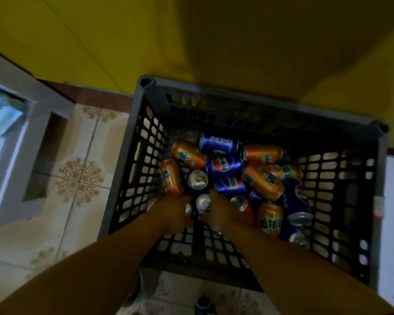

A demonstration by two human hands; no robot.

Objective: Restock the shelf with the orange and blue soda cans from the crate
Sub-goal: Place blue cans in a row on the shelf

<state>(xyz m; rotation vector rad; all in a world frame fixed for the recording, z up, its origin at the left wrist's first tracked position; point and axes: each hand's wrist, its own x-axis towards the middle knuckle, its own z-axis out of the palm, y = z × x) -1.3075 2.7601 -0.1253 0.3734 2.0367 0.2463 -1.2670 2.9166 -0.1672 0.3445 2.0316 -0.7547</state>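
**Both hands in the crate, most of the restocking still to do**

The orange cans (pixel 188 154) and the blue cans (pixel 218 143) lie mixed in a loose heap at the bottom of the dark crate (pixel 214 110). Most of them lie on their sides and lean over each other. A few blue ones stand upright and show their silver tops. More than a dozen cans can be counted, so the crate is far from emptied.

The person reaches down into the crate with both arms from the near side. The left hand (pixel 175 212) and the right hand (pixel 221 210) are close together at the near edge of the heap. An upright can (pixel 203 202) stands just between them. The light is dim and the fingers are hidden under the backs of the hands, so it cannot be told whether either hand already grips a can or only rests on the tops.

The crate stands on a tiled floor (pixel 77 173), close to a yellow wall (pixel 123 30). At the left is a pale cabinet (pixel 43 105). No shelf holding soda cans shows in this view.

The step in hand seems to be picking up cans. Carrying them over and setting them on the shelf is, by this view, still left for nearly the whole heap.
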